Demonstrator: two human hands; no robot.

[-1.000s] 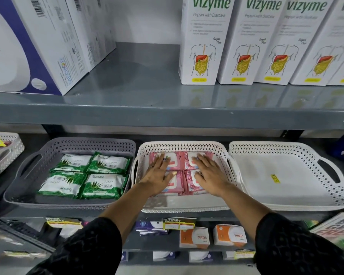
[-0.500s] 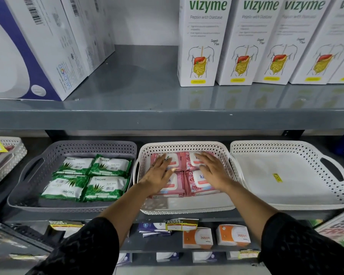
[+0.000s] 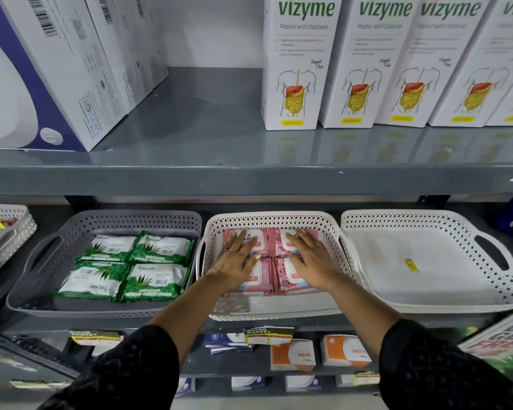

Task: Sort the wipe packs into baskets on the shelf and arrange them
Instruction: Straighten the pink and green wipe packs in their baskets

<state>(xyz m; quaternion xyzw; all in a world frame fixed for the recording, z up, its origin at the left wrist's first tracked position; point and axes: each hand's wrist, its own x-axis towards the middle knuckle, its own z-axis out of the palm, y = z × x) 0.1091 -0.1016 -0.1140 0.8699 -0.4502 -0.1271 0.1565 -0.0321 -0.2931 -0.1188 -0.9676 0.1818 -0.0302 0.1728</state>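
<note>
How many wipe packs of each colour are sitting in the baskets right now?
Green wipe packs, in the grey basket: 4
Pink wipe packs, in the middle white basket, under both flat hands: 4
Right white basket: 0
Total: 8

We see four pink wipe packs point(image 3: 288, 279) lying flat in a two-by-two block toward the back of the white middle basket point(image 3: 274, 312). Left of it, four green-and-white wipe packs point(image 3: 131, 269) lie flat, also two by two, in the grey basket point(image 3: 101, 311). On our right, the white basket point(image 3: 427, 297) holds none.
</note>
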